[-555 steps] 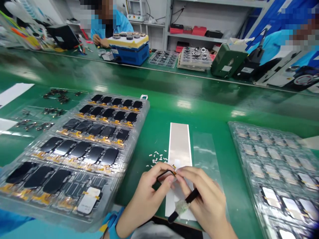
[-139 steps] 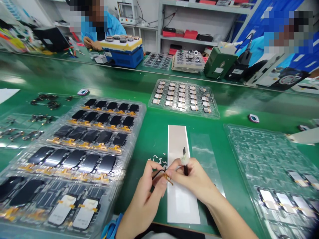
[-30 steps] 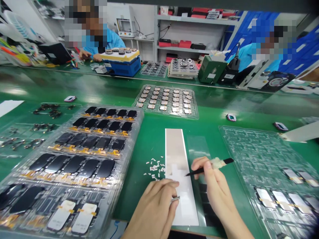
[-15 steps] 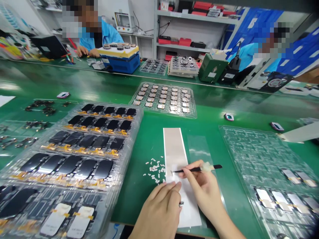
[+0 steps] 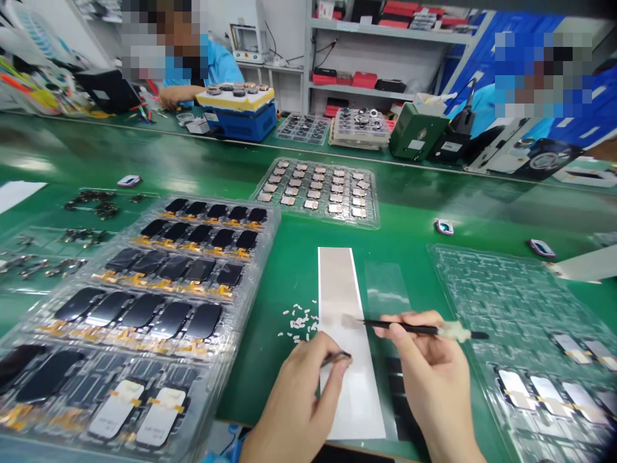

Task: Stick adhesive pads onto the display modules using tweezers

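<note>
My left hand (image 5: 303, 392) pinches a small, dark, thin-edged part (image 5: 337, 357) between thumb and fingers, over the sheet strip. Much of that part is hidden by the fingers. My right hand (image 5: 434, 366) grips black tweezers (image 5: 414, 326) wrapped with pale material near the back end. Their tips point left over the strip, beside a small pale patch (image 5: 351, 319); whether they hold it I cannot tell. The long strip (image 5: 337, 283) is tan at its far part and white nearer me. Small white scraps (image 5: 299, 318) lie scattered left of it.
At left stands a clear tray (image 5: 231, 347) of black screens with orange flex cables. A tray (image 5: 376, 218) of small pale parts lies ahead. To the right is a clear tray (image 5: 482, 308) with several white-backed screens. Two people in blue sit across the bench.
My right hand has moved right with the tweezers, drawing their tips away from the left hand. My left hand has lifted and turned, bringing the dark part into view.
</note>
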{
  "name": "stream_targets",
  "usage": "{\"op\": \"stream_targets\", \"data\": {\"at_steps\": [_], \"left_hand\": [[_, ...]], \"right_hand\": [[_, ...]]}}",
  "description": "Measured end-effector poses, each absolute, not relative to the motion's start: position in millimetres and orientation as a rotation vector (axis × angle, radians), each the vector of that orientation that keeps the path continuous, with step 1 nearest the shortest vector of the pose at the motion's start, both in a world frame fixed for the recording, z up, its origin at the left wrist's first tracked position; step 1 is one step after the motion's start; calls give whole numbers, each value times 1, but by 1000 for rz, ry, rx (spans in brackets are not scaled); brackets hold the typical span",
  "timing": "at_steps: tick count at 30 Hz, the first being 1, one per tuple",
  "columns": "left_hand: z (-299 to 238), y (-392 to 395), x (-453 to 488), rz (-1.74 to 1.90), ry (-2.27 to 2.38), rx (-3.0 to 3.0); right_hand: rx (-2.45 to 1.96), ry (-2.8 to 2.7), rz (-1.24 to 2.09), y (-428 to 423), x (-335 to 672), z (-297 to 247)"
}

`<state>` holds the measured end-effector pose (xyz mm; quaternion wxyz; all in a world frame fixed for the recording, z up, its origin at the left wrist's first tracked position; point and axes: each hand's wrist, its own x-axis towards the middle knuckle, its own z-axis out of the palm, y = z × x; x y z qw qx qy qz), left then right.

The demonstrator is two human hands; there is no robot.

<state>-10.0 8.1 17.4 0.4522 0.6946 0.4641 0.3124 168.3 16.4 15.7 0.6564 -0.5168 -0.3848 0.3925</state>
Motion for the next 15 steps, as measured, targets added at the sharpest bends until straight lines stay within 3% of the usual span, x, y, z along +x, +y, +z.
{"op": "stream_targets", "data": {"at_steps": [7,15], "left_hand": [[8,19,1,1041,861,944],[-1,22,2,1069,682,803]], "right_hand": [[-1090,-917,777,-5,140,11],[-1001,-945,809,-3,127,2]]}}
